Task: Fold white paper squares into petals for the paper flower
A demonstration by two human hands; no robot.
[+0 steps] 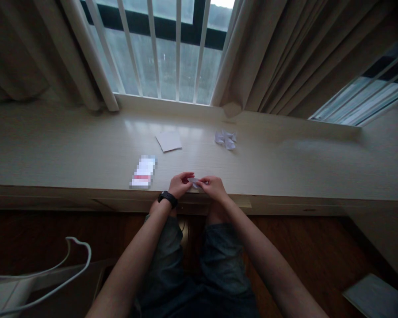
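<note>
Left hand (181,184) and right hand (213,187): fingers of both grasping one small folded paper (195,181) at the front edge of the desk (96,150). Folded paper pieces (226,139) lie beyond, rightward.

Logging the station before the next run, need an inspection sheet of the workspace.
Surface: pale ledge, light wood-grain look
Job's things: small folded paper in both hands; flat white paper stack; folded paper pieces, grouped
Clutter: pixelated bright item near front edge
Grippers: left hand and right hand, bare, both on the small paper
Cables: white cable, lower left, off the ledge
Surroundings: barred window, curtains
</note>
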